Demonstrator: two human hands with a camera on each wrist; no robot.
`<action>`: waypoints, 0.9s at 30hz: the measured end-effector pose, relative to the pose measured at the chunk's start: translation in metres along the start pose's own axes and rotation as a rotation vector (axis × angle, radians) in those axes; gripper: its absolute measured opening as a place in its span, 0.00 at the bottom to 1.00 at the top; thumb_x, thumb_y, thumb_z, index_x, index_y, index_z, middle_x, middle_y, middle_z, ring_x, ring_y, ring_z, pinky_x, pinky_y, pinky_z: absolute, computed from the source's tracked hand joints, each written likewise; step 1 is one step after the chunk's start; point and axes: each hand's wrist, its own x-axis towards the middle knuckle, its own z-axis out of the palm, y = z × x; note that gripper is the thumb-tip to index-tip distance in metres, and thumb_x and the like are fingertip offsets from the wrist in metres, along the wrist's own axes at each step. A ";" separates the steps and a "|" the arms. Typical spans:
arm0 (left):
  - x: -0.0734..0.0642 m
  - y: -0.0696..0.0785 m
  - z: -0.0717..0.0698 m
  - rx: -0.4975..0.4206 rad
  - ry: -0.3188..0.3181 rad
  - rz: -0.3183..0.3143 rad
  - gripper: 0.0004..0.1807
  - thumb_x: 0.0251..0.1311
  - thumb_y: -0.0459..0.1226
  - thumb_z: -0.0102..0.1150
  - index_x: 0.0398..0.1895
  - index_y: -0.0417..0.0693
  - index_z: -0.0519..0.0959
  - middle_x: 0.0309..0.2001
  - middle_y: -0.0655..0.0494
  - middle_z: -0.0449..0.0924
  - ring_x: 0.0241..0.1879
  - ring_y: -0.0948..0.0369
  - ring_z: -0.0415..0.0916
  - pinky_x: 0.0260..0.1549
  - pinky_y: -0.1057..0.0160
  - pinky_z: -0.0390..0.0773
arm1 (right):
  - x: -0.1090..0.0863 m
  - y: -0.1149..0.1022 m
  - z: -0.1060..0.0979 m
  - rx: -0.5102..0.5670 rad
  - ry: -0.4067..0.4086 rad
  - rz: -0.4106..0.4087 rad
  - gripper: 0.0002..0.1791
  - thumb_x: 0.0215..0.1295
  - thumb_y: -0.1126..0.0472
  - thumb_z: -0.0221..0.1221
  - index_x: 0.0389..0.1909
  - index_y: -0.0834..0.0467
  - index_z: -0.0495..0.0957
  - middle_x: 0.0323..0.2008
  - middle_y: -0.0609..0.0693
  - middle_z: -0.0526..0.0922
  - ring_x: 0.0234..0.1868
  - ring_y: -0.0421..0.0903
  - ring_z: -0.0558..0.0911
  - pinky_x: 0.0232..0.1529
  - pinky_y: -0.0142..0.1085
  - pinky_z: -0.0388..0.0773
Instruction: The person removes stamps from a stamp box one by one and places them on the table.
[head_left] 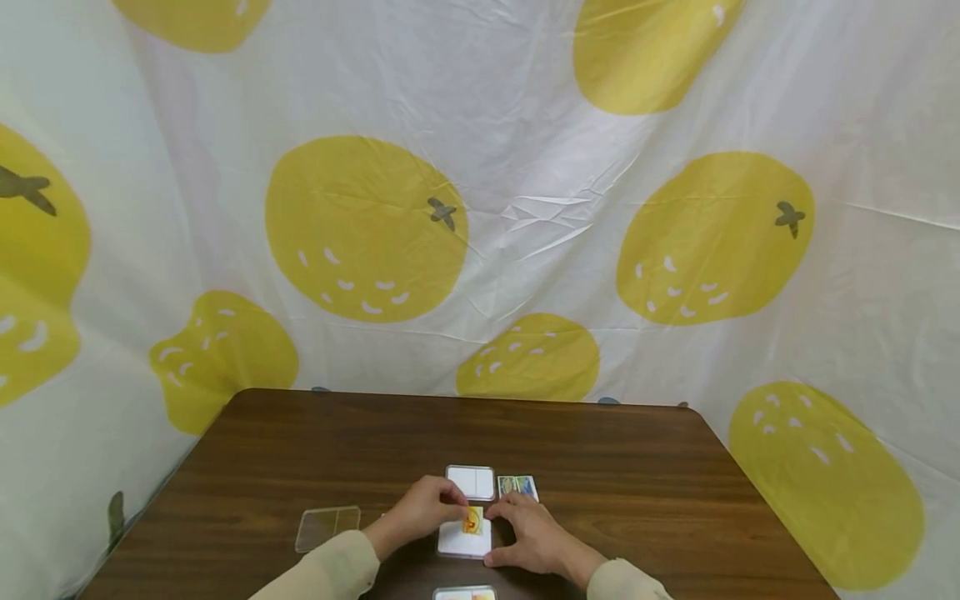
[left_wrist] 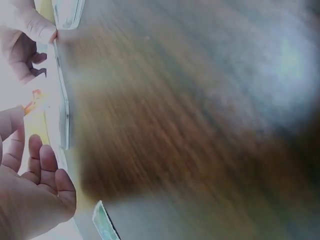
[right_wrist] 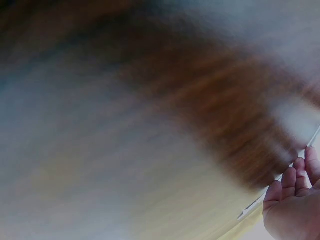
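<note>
Wearing pale sleeves [head_left: 322, 571] up close, pinching small yellow card [head_left: 473, 522] with left hand [head_left: 423, 507], over flat white case [head_left: 467, 547], holding case's side with bent fingers of right hand [head_left: 531, 537], at brown table [head_left: 375, 433]

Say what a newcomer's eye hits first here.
Probably the cloth printed with big yellow fruit, filling the head view behind the dark table. Then, low in the middle, the bright yellow-orange card pinched by the left hand over a white case, whose right side the right hand holds.
</note>
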 end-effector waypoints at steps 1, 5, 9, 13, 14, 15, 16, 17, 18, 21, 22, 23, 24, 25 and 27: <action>0.000 -0.001 -0.001 -0.005 0.001 -0.007 0.03 0.55 0.31 0.68 0.29 0.39 0.83 0.28 0.59 0.81 0.31 0.64 0.72 0.34 0.63 0.72 | 0.000 0.000 0.000 0.000 0.002 -0.003 0.30 0.53 0.39 0.71 0.52 0.50 0.80 0.51 0.45 0.74 0.57 0.50 0.72 0.58 0.52 0.67; -0.001 -0.001 -0.003 -0.019 -0.002 -0.036 0.03 0.55 0.31 0.68 0.29 0.39 0.83 0.28 0.58 0.80 0.31 0.64 0.72 0.33 0.63 0.72 | 0.000 0.000 0.000 -0.001 0.011 -0.007 0.30 0.53 0.39 0.71 0.52 0.50 0.80 0.51 0.44 0.74 0.57 0.50 0.72 0.58 0.52 0.67; -0.002 0.001 -0.008 -0.037 -0.007 -0.065 0.02 0.55 0.31 0.68 0.30 0.40 0.84 0.29 0.58 0.80 0.32 0.63 0.72 0.33 0.62 0.72 | -0.001 0.000 0.001 -0.009 0.025 -0.019 0.30 0.52 0.39 0.71 0.52 0.51 0.80 0.50 0.44 0.74 0.56 0.49 0.72 0.58 0.51 0.67; -0.002 0.002 -0.013 -0.060 -0.017 -0.078 0.02 0.55 0.30 0.68 0.30 0.40 0.84 0.29 0.57 0.81 0.31 0.62 0.72 0.32 0.62 0.72 | -0.001 0.000 0.001 -0.009 0.030 -0.024 0.31 0.52 0.39 0.71 0.52 0.52 0.80 0.51 0.45 0.73 0.56 0.49 0.72 0.58 0.51 0.67; -0.002 0.002 -0.015 -0.066 -0.020 -0.079 0.02 0.55 0.30 0.68 0.30 0.39 0.84 0.30 0.57 0.81 0.31 0.62 0.71 0.31 0.62 0.72 | -0.001 0.000 0.001 -0.005 0.027 -0.022 0.31 0.52 0.39 0.71 0.52 0.52 0.79 0.51 0.45 0.73 0.57 0.49 0.72 0.58 0.51 0.67; -0.002 0.002 -0.017 -0.065 -0.022 -0.078 0.02 0.55 0.30 0.68 0.29 0.39 0.84 0.29 0.57 0.81 0.31 0.62 0.71 0.30 0.62 0.71 | -0.001 0.000 0.001 -0.002 0.024 -0.019 0.31 0.52 0.39 0.71 0.52 0.52 0.79 0.51 0.45 0.73 0.57 0.49 0.72 0.58 0.51 0.67; -0.003 0.001 -0.019 -0.064 -0.022 -0.078 0.02 0.55 0.31 0.68 0.29 0.39 0.84 0.29 0.57 0.81 0.30 0.62 0.71 0.30 0.62 0.71 | -0.001 0.000 0.001 0.002 0.020 -0.015 0.31 0.52 0.39 0.71 0.52 0.52 0.79 0.51 0.45 0.73 0.57 0.49 0.72 0.58 0.51 0.67; -0.003 0.001 -0.020 -0.061 -0.022 -0.076 0.03 0.55 0.31 0.68 0.29 0.39 0.84 0.29 0.56 0.81 0.30 0.62 0.71 0.30 0.62 0.71 | -0.001 0.000 0.001 0.003 0.018 -0.012 0.31 0.53 0.39 0.71 0.53 0.52 0.79 0.51 0.45 0.73 0.57 0.50 0.72 0.58 0.51 0.67; -0.003 0.001 -0.022 -0.059 -0.022 -0.080 0.03 0.55 0.31 0.68 0.29 0.39 0.84 0.29 0.56 0.81 0.30 0.62 0.71 0.30 0.62 0.71 | -0.001 0.001 0.001 0.005 0.016 -0.009 0.31 0.53 0.39 0.71 0.53 0.51 0.79 0.51 0.45 0.73 0.57 0.50 0.72 0.58 0.51 0.67; -0.005 0.001 -0.029 -0.050 -0.016 -0.101 0.03 0.56 0.31 0.68 0.29 0.39 0.84 0.30 0.56 0.81 0.30 0.62 0.70 0.30 0.62 0.70 | -0.001 0.001 0.001 -0.001 0.017 -0.006 0.31 0.52 0.39 0.71 0.53 0.51 0.79 0.50 0.44 0.73 0.56 0.50 0.72 0.58 0.51 0.67; -0.006 0.001 -0.031 -0.051 -0.012 -0.110 0.03 0.56 0.31 0.68 0.30 0.39 0.84 0.30 0.56 0.81 0.30 0.62 0.70 0.30 0.62 0.70 | -0.001 0.001 0.001 -0.003 0.018 -0.005 0.31 0.52 0.39 0.71 0.53 0.51 0.79 0.50 0.45 0.73 0.56 0.50 0.72 0.58 0.51 0.67; -0.006 0.002 -0.033 -0.047 -0.009 -0.120 0.03 0.56 0.32 0.68 0.30 0.39 0.84 0.30 0.56 0.81 0.30 0.61 0.70 0.30 0.61 0.70 | -0.001 0.001 0.001 -0.005 0.019 -0.005 0.31 0.52 0.39 0.71 0.53 0.51 0.79 0.50 0.45 0.73 0.56 0.50 0.72 0.58 0.51 0.67; -0.007 0.002 -0.035 -0.048 -0.005 -0.132 0.03 0.56 0.32 0.68 0.30 0.39 0.84 0.30 0.56 0.81 0.30 0.61 0.70 0.29 0.61 0.70 | 0.000 0.001 0.001 -0.006 0.020 -0.005 0.31 0.52 0.39 0.71 0.53 0.51 0.79 0.50 0.45 0.73 0.56 0.50 0.72 0.58 0.51 0.67; -0.008 0.002 -0.037 -0.044 0.000 -0.139 0.03 0.56 0.32 0.68 0.30 0.39 0.84 0.30 0.56 0.81 0.30 0.61 0.70 0.29 0.61 0.69 | 0.000 0.001 0.001 -0.008 0.020 -0.005 0.31 0.52 0.39 0.71 0.53 0.51 0.79 0.50 0.45 0.73 0.57 0.50 0.72 0.58 0.52 0.67; -0.010 0.002 -0.041 -0.035 0.006 -0.154 0.04 0.56 0.32 0.68 0.30 0.39 0.84 0.30 0.56 0.81 0.29 0.61 0.69 0.28 0.61 0.69 | 0.000 0.000 0.002 -0.011 0.020 -0.005 0.31 0.52 0.39 0.71 0.53 0.51 0.79 0.50 0.46 0.73 0.57 0.51 0.72 0.58 0.52 0.67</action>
